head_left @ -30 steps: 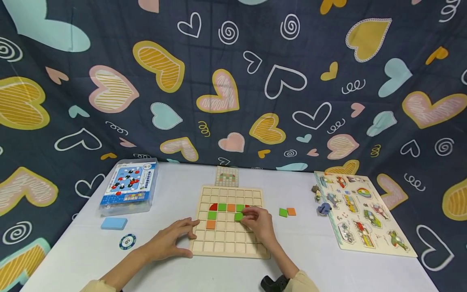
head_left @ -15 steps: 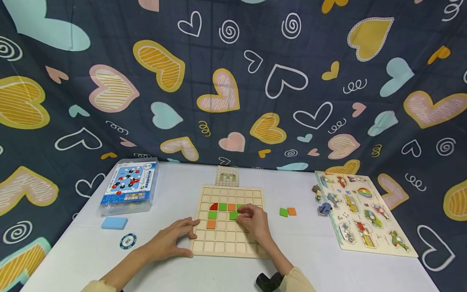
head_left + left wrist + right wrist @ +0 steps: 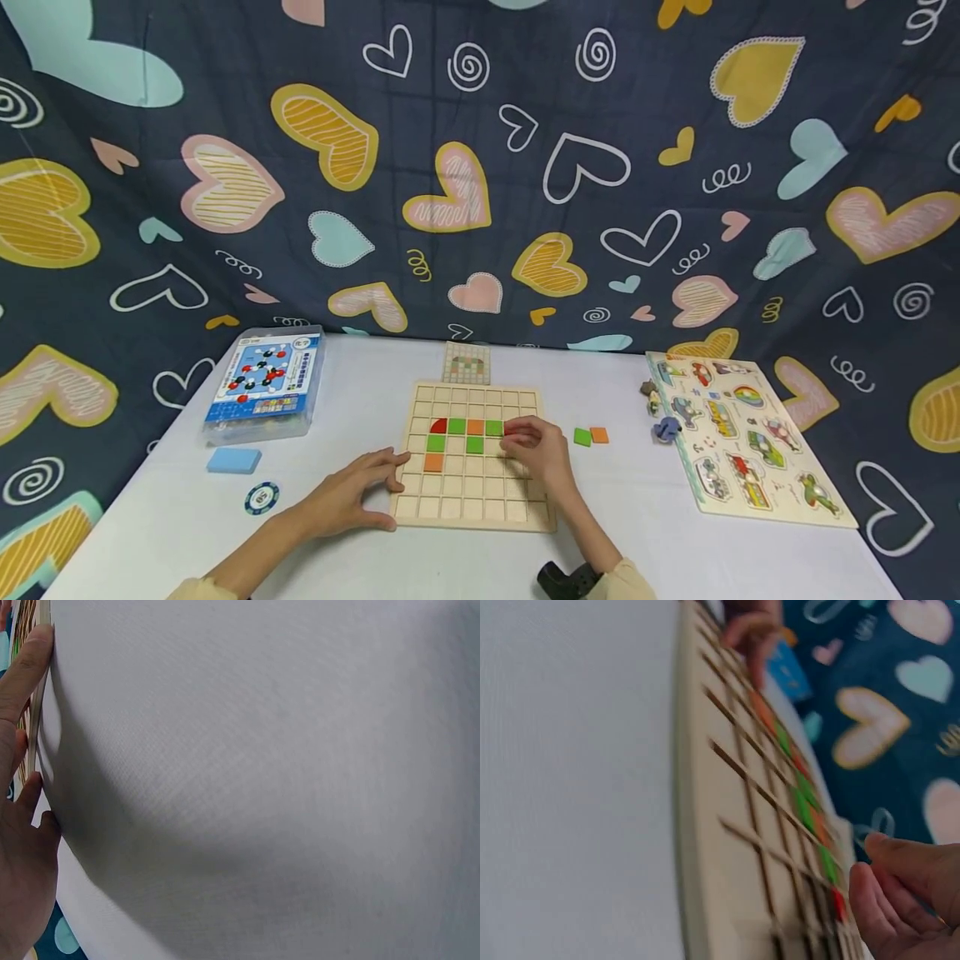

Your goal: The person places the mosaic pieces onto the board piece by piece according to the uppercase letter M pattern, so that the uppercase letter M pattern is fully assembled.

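Note:
A square wooden grid board (image 3: 461, 507) lies on the white table. Its upper rows hold a rounded red tile (image 3: 438, 426), several green tiles, such as one low in the middle (image 3: 475, 445), and orange ones (image 3: 433, 462). Another red piece (image 3: 838, 903) is partly covered in the head view by my right hand (image 3: 538, 452). That hand hovers over the board's right side, fingers loosely bent, with no tile visible in it. My left hand (image 3: 352, 492) rests at the board's left edge, thumb near the front corner and fingers along the side.
A small pattern card (image 3: 467, 363) lies behind the board. A loose green tile (image 3: 582, 437) and orange tile (image 3: 598, 435) are to its right. Further right lies a picture puzzle board (image 3: 742, 442) with small figures beside it. A plastic box (image 3: 262, 383), blue block (image 3: 234, 460) and round chip (image 3: 262, 498) are left.
My right hand slid a green tile leftward across the board, let go of it in a cell beneath the orange one, and drew back right. My left hand stayed put.

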Motion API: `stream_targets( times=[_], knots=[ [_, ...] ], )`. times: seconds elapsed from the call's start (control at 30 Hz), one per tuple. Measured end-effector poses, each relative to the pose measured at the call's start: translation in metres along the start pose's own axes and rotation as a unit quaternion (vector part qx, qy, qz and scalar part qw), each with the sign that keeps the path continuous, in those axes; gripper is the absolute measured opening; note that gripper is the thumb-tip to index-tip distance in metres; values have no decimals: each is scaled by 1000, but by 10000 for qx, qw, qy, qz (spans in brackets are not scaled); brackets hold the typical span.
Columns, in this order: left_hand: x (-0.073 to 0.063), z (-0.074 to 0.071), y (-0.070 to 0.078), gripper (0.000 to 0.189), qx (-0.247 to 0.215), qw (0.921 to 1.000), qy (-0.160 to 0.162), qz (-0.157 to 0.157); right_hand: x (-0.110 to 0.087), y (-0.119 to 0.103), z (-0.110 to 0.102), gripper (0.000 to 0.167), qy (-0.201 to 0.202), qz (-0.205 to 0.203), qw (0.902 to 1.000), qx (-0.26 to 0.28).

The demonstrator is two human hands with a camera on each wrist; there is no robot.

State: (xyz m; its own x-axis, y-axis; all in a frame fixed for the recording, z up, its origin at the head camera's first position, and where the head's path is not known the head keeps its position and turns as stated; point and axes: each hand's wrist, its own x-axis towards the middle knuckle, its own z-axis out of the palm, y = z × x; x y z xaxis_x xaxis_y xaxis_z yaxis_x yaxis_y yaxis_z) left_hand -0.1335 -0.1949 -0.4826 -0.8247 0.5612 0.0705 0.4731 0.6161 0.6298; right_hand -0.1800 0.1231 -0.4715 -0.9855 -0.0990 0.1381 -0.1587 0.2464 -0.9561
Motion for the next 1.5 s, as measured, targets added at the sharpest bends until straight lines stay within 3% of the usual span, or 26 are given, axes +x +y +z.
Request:
stream_targets(
  times=[0.23, 0.33, 0.47, 0.67, 1.03, 1.2, 1.3, 1.5],
  knots=[
    [0, 1, 1, 34, -32, 10000, -17, 14, -12, 18, -62, 29, 1358, 345, 9899, -236],
    [-1, 0, 1, 34, -11, 10000, -8, 6, -19, 27, -79, 31, 1641, 436, 9844, -450],
    [-1, 0, 1, 34, 54, 10000, 31, 35, -23, 34, -86, 32, 1681, 393, 9833, -576],
    [-1, 1, 0, 35, 59, 10000, 7, 64, -16, 35, -80, 34, 1656, 409, 9829, -697],
    [0, 0, 0, 34, 75, 10000, 10, 22, -3, 39, -69, 33, 1148, 451, 9834, -1333],
    [0, 0, 0, 34, 122, 9999, 25, 40, -2, 39, -65, 27, 1303, 312, 9784, -1576],
    [0, 0, 0, 34, 115, 9999, 8, 38, -4, 39, -63, 27, 1359, 272, 9784, -1532],
    [-1, 0, 0, 34, 59, 10000, 12, 15, -10, 34, -59, 26, 1115, 318, 9886, -958]
  ],
)
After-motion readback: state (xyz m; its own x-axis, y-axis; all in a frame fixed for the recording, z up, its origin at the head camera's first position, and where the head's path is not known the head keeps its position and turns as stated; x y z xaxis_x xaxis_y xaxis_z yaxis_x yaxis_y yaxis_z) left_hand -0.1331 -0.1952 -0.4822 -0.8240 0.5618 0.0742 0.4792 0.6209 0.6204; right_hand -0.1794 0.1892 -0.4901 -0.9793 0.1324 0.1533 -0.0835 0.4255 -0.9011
